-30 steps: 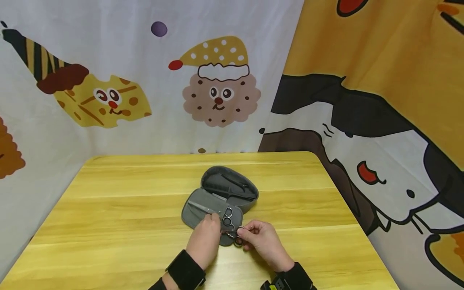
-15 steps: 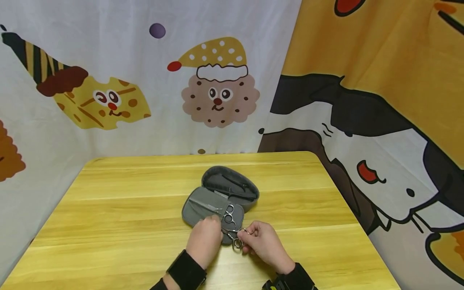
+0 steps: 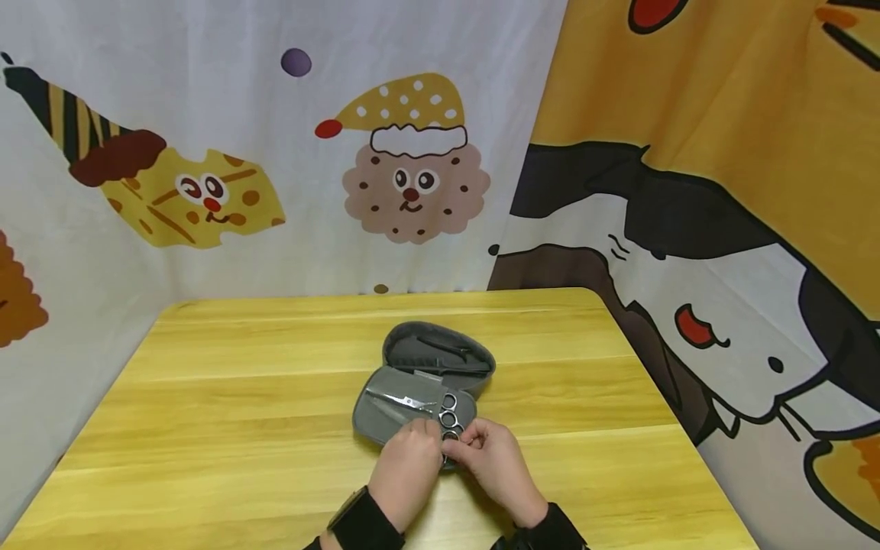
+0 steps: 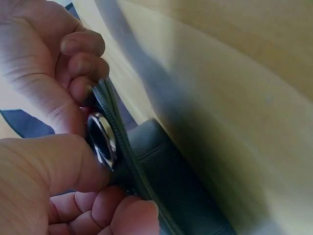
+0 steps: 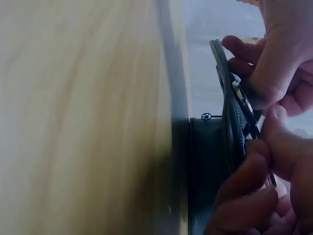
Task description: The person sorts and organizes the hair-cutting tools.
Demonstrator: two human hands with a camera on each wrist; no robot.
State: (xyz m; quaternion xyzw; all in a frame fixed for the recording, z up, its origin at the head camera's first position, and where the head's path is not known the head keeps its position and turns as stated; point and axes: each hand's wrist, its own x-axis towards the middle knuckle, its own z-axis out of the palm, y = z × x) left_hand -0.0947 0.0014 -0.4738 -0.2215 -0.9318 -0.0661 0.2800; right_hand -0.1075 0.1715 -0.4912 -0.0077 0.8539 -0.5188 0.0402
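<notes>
A grey zip case point(image 3: 392, 412) lies open on the table, its flat pocketed flap toward me and its deeper half point(image 3: 440, 347) behind. One pair of silver scissors point(image 3: 449, 409) sits in the flap, finger rings at the right. My right hand point(image 3: 498, 462) pinches a second pair of scissors point(image 3: 451, 436) by its ring handles at the flap's near right part; its blades are hidden by the hands. My left hand point(image 3: 409, 466) grips the flap's near edge, beside the second pair. A metal ring point(image 4: 102, 139) shows between both hands in the left wrist view.
The wooden table point(image 3: 227, 428) spreads around the case on all sides. A cartoon-printed curtain point(image 3: 309, 191) hangs behind its far edge and along the sides. Dark pockets line the deeper half of the case.
My right hand has brought the second pair's rings left and up, close to the first pair. My left hand and the case have shifted slightly right.
</notes>
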